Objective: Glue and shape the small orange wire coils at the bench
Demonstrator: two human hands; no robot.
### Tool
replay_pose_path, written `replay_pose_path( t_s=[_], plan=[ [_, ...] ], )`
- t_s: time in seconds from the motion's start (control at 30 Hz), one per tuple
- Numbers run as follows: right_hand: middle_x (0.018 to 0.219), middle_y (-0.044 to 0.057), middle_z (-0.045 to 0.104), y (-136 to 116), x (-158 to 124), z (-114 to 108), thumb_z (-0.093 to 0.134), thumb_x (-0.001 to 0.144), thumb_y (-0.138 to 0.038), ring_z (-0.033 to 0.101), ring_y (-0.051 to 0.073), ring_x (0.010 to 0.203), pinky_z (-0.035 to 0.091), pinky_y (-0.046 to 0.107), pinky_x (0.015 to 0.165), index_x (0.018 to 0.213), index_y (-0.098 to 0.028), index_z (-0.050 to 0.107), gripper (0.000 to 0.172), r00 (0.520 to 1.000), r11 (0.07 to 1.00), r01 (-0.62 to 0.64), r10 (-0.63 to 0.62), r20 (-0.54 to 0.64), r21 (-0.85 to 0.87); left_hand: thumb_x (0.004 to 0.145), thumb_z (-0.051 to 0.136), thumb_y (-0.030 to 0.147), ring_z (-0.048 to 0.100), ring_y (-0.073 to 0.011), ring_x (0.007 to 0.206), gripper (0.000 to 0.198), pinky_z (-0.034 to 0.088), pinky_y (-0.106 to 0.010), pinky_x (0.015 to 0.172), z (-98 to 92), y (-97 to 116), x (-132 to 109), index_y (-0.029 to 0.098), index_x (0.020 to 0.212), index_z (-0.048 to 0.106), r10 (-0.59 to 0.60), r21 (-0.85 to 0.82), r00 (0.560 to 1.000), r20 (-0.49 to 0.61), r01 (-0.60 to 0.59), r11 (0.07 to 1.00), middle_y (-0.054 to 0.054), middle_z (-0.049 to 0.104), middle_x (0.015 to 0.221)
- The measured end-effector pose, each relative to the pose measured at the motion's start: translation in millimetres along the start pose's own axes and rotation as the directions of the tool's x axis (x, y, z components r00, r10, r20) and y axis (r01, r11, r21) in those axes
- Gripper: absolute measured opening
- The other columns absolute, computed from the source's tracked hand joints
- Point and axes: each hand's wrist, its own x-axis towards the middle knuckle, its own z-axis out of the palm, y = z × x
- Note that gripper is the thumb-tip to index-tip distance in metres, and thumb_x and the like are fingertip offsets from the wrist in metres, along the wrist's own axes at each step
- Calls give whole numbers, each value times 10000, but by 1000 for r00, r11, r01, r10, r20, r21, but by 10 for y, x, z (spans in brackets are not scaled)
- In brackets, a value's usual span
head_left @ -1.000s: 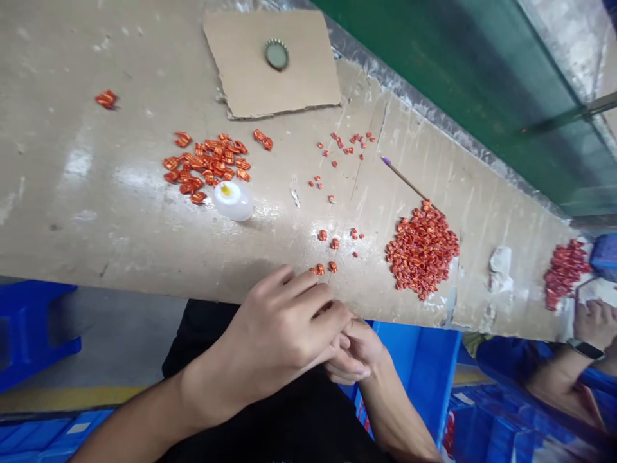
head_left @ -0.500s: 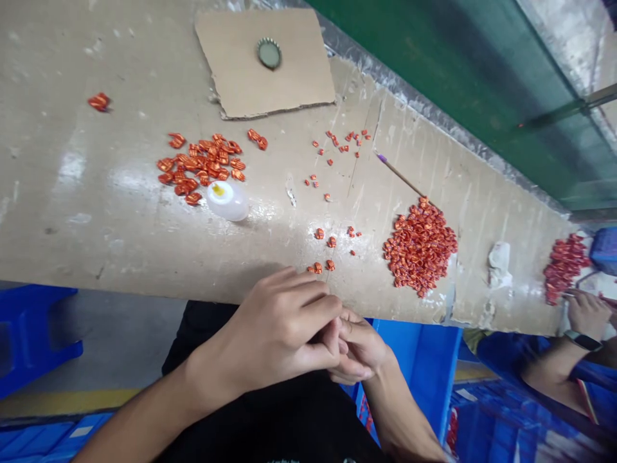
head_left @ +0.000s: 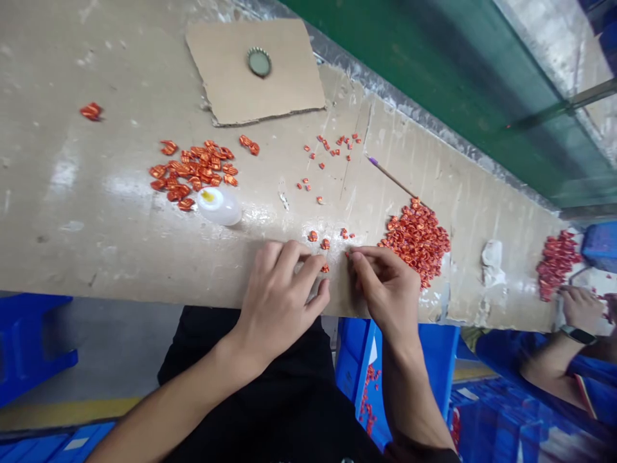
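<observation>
My left hand lies on the near edge of the worn table, fingers stretched out flat, with a small red piece just beside the index fingertip. To its right, my right hand has its fingertips pinched together on a tiny red piece. A few more small red pieces sit just beyond both hands. A dense pile of red coiled parts lies right of my right hand.
A second red pile lies at the left beside a tipped white bottle. Farther back are cardboard with a bottle cap and a purple-tipped stick. Another person's hand works at the far right. Blue bins stand below.
Both hands were clasped together below the table edge. They have separated and moved up onto the table, the right hand reaching the small red pieces.
</observation>
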Motion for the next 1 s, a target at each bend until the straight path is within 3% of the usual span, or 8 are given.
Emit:
replay_pose_path(
  t_s=[0.27, 0.53, 0.63, 0.8, 1.0],
  plan=[
    [776, 26, 764, -13, 116, -17, 875, 976, -462, 606, 143, 605, 484, 279, 574, 968, -184, 872, 278, 994, 978, 98, -86, 74, -185, 1052, 749, 222, 588, -324, 1159, 52, 523, -509, 1015, 50, 27, 35, 235, 1098, 769, -85, 24, 995, 51, 84, 996, -98, 726, 1187],
    [907, 36, 774, -58, 126, -62, 808, 1055, -353, 622, 158, 710, 485, 308, 649, 985, -224, 849, 153, 926, 941, 278, -210, 313, -191, 1060, 732, 202, 571, -323, 1138, 62, 499, -508, 951, 67, 25, 31, 250, 1063, 771, -74, 65, 997, 36, 72, 995, -91, 738, 1189],
    [902, 33, 774, -62, 137, -87, 823, 1059, -360, 608, 163, 715, 476, 315, 653, 991, -232, 854, 148, 904, 938, 297, -216, 369, -177, 1061, 731, 207, 576, -323, 1140, 66, 495, -514, 945, 61, 29, 27, 259, 1062, 772, -82, 67, 996, 42, 79, 995, -88, 741, 1191],
    [991, 50, 827, -74, 189, -107, 821, 1070, -348, 709, 196, 845, 501, 327, 719, 1008, -245, 868, 130, 867, 931, 323, -220, 447, -168, 1073, 716, 198, 567, -325, 1155, 102, 477, -517, 950, 39, 35, 29, 263, 1095, 792, -83, 59, 994, 65, 80, 995, -84, 745, 1200],
    [962, 52, 809, -76, 309, -86, 859, 1035, -423, 688, 200, 835, 504, 330, 727, 964, -229, 840, 208, 867, 945, 290, -191, 461, -153, 1056, 751, 221, 580, -317, 1139, 101, 465, -490, 924, 68, 18, 28, 286, 1113, 802, -74, 68, 996, 52, 70, 995, -68, 743, 1189]
  ],
)
